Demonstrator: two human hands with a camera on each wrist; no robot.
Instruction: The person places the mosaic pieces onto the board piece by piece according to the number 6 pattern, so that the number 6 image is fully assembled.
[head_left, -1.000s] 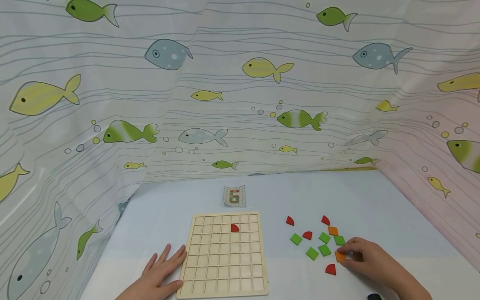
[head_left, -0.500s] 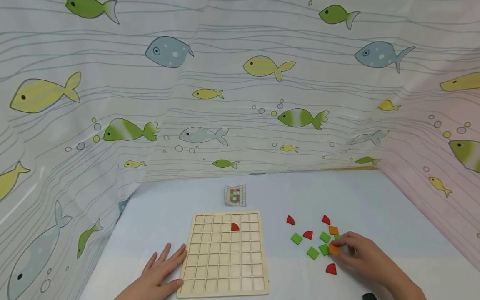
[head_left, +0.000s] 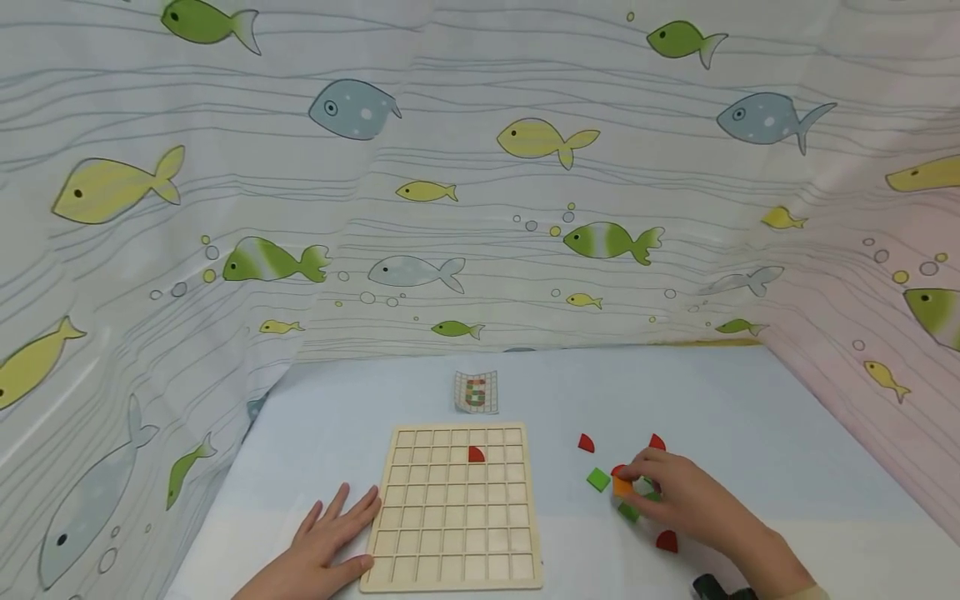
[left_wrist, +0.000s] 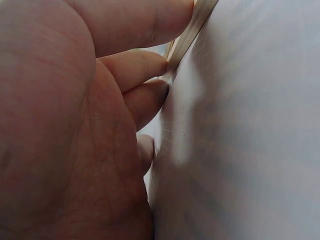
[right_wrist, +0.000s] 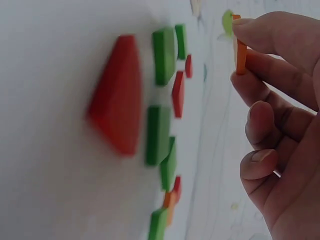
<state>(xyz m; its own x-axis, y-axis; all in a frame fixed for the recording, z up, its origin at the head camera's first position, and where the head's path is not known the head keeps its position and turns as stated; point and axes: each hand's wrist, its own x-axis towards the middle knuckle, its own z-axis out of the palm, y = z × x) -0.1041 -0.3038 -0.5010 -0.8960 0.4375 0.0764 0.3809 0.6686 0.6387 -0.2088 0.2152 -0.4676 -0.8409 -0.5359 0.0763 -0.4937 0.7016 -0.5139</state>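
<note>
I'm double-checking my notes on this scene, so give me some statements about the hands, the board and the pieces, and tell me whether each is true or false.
1. The right hand pinches an orange square. True.
2. That square sits in the board. False: it is off the board, to its right.
3. The left hand touches the board's left edge. True.
4. The board holds three green pieces. False: it holds one red quarter-circle.
5. A loose green square lies right of the board. True.
6. Nothing lies beyond the board's far edge. False: a small printed sheet does.
</note>
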